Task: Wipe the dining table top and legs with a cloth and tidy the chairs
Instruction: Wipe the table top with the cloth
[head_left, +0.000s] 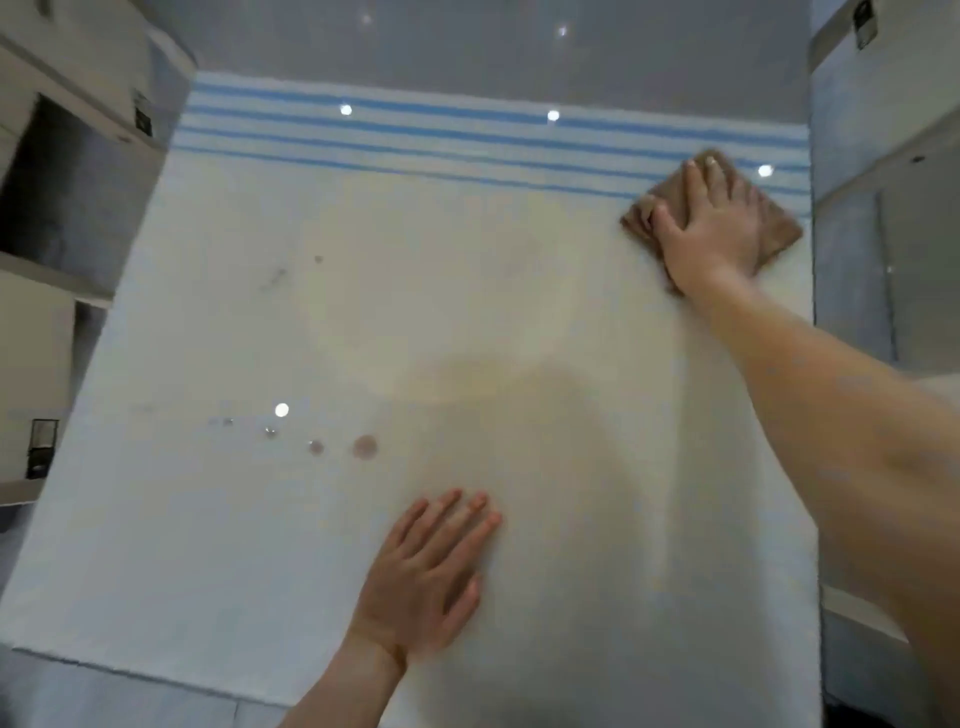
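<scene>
The dining table top (260, 545) is glossy white with blue stripes (415, 130) across its far end. My right hand (717, 228) lies flat on a folded brown cloth (779, 234), pressing it onto the table at the far right corner, over the stripes' edge. My left hand (431, 566) rests flat on the near middle of the table, fingers spread, holding nothing. Two brownish round stains (363, 447) and several small specks sit left of the left hand. A faint dark smudge (275, 278) marks the left middle.
Beige chairs or furniture (57, 104) stand along the table's left side, and a pale chair (883, 208) stands at the right. Glossy grey floor (493, 47) lies beyond the far end. Ceiling lights reflect as bright dots on the table.
</scene>
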